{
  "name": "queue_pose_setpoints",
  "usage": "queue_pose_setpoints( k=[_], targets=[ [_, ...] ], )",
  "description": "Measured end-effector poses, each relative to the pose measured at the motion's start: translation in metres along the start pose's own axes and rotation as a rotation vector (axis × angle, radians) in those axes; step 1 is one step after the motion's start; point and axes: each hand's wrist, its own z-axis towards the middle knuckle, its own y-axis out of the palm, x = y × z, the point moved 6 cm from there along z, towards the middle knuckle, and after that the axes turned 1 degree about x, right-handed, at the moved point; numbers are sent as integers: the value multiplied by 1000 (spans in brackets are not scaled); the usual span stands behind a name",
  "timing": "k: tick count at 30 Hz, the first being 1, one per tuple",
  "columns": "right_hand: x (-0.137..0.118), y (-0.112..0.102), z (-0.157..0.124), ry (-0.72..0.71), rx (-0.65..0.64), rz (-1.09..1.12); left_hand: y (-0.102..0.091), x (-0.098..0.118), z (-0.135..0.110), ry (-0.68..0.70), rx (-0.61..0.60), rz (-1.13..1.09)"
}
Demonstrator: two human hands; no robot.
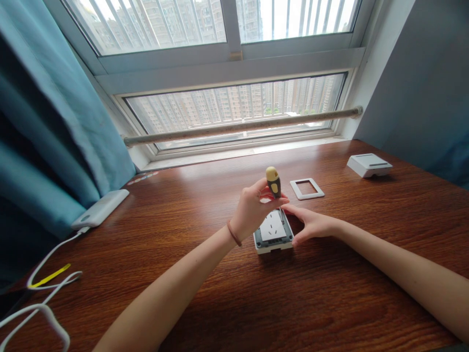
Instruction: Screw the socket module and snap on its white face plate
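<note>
A wall socket with a white face and grey inner frame lies on the wooden table. My left hand is closed round a small screwdriver with a yellow and black handle, held upright with its tip down at the socket's far right corner. Beside it, my right hand rests on the table against the socket's right side, fingers curved along its edge and steadying it.
A white socket cover frame lies just beyond the socket. A white box-shaped socket sits at the far right. A white power bank with white cables lies at the left by the blue curtain.
</note>
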Motion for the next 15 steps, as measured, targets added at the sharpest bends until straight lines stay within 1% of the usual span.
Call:
queue_pose_setpoints(
  k=[6, 11, 13, 15],
  targets=[
    [-3, -1, 0, -23, 8, -14, 0, 1, 0, 31, -11, 13],
    [-2, 0, 0, -25, 5, -4, -1, 4, 3, 29, -94, 34],
    [-2, 0, -1, -21, 5, 4, -3, 5, 4, 17, -116, 2],
    [-1, -1, -1, -10, 17, -6, -3, 7, 5, 15, -166, -39]
  ],
)
